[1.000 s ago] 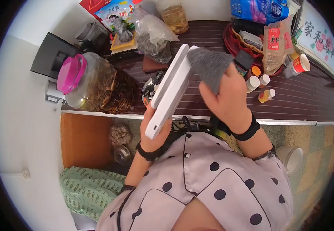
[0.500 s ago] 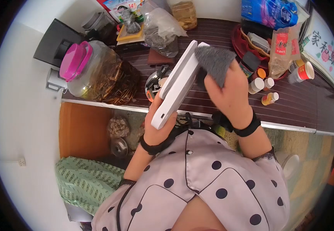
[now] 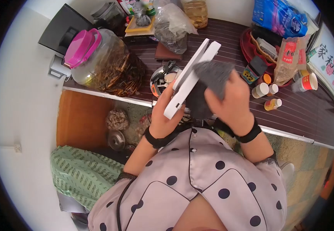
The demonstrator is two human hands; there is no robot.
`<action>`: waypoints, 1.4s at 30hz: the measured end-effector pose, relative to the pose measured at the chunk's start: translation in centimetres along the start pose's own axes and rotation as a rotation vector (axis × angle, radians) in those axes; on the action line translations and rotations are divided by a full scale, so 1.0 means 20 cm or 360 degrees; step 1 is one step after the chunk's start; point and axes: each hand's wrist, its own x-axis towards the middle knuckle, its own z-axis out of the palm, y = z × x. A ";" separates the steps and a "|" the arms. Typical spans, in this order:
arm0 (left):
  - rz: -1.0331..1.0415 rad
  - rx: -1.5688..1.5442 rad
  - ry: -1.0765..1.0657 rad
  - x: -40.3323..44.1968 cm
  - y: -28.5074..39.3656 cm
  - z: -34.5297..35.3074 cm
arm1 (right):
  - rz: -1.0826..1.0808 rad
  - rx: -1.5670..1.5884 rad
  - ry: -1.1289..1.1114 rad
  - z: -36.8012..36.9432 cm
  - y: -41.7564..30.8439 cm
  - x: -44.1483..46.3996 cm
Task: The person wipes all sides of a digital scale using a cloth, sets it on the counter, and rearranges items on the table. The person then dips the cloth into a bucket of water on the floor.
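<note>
My left hand (image 3: 164,115) is closed round the lower end of a flat white device (image 3: 193,82), which I hold tilted above the counter's front edge. The device has two white layers with a gap between them, and a small dark port near its lower end. My right hand (image 3: 232,102) pinches a dark grey cloth (image 3: 214,74) between thumb and fingers. One part of the cloth lies against the device's right side, and another part hangs down below. The right hand is slightly blurred.
On the dark striped counter (image 3: 228,38) stand a big jar with a pink lid (image 3: 83,48), a round metal tin (image 3: 160,80), a plastic bag (image 3: 171,30), small bottles (image 3: 273,104), a red basket (image 3: 247,46) and a paper cup (image 3: 307,82). Green patterned fabric (image 3: 84,173) is at lower left.
The view has shifted, so the counter items appear turned. The device and both hands sit further right in view. More of the grey cloth now hangs below the right hand's fingers.
</note>
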 end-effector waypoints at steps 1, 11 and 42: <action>0.0092 0.0078 0.0004 0.00 0.00 0.00 | 0.0056 -0.0066 0.0026 0.00 0.04 0.01; 0.0207 0.0201 -0.0029 0.03 -0.02 -0.01 | -0.0201 0.0238 -0.0166 0.03 -0.08 -0.08; -0.0103 0.0072 0.0016 -0.05 -0.05 0.04 | 0.0106 0.0001 -0.0075 0.10 -0.04 -0.06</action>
